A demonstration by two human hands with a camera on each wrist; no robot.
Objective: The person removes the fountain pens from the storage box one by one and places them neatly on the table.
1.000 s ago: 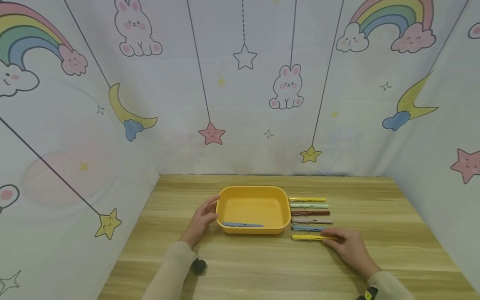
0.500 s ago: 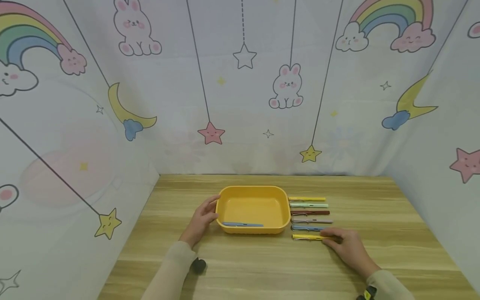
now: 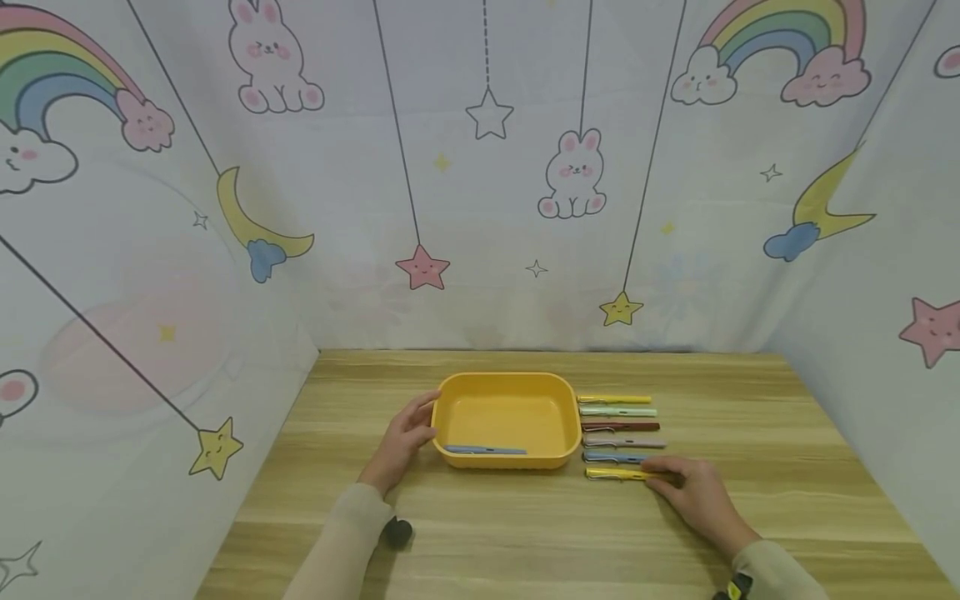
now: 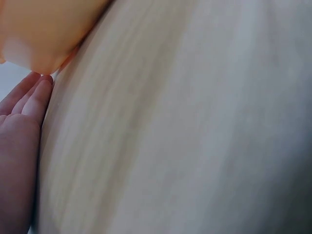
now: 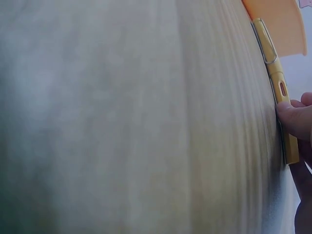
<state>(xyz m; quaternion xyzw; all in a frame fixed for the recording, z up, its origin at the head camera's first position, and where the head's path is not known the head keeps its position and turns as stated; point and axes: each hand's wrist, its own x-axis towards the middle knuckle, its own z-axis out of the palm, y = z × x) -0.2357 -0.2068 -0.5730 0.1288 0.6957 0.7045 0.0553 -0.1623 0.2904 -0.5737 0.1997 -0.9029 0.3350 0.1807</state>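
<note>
At the front of a row of capped pens, my right hand pinches a yellow pen by its right part between thumb and fingers. The pen lies flat along the tabletop, and the right wrist view shows its wire clip and the small window in its barrel. My left hand rests against the left side of a yellow plastic tray, fingers fairly straight along its wall. Inside the tray, near the front wall, lies a blue pen.
Behind the pinched pen, several pens lie parallel just right of the tray: blue, greyish pink, dark red, pale green and another yellow pen. Printed cloth walls enclose the wooden table.
The front yellow pen has shifted very slightly to the right under my right hand. My left hand and the tray stay where they were.
</note>
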